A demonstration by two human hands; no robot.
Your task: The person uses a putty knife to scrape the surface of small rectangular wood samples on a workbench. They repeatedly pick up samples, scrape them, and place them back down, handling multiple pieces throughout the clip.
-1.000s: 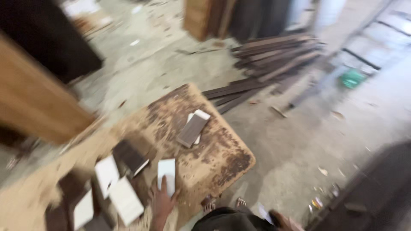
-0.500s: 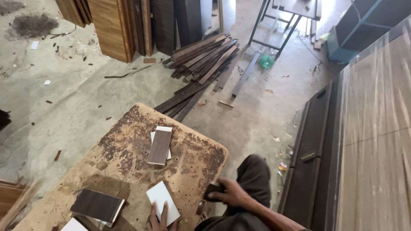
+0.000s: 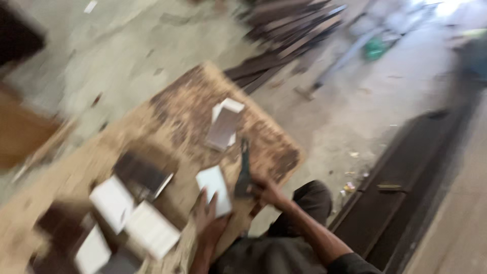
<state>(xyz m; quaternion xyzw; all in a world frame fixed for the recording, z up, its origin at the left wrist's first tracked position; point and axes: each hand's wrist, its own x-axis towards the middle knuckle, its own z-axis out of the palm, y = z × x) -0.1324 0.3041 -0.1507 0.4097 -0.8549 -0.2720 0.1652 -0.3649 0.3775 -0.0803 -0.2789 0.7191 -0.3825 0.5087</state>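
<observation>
Bench [image 3: 167, 122], worn and dusted with sawdust, is filling the middle of the blurred head view, standing on a concrete floor [image 3: 116, 45]. Dark planks [image 3: 284, 35] are lying in a heap on the floor beyond its far corner, and a long dark panel [image 3: 401, 182] is lying along the floor off its right edge. Several white and dark boards [image 3: 114, 203] are sitting in a loose cluster toward the bench's left end, some overlapping. A grey-brown board [image 3: 223, 129] is resting on a white one near the far edge, well apart from the hands. A small white tile [image 3: 214, 189] is lying flat at the near edge, and the left hand [image 3: 208, 218] is pressing open on its near end, fingers spread. Just beside it, the right hand [image 3: 266, 192] is closing around the handle of a dark tool [image 3: 244, 170], whose tip is pointing up the bench alongside the tile's right edge; its kind is too blurred to tell.
</observation>
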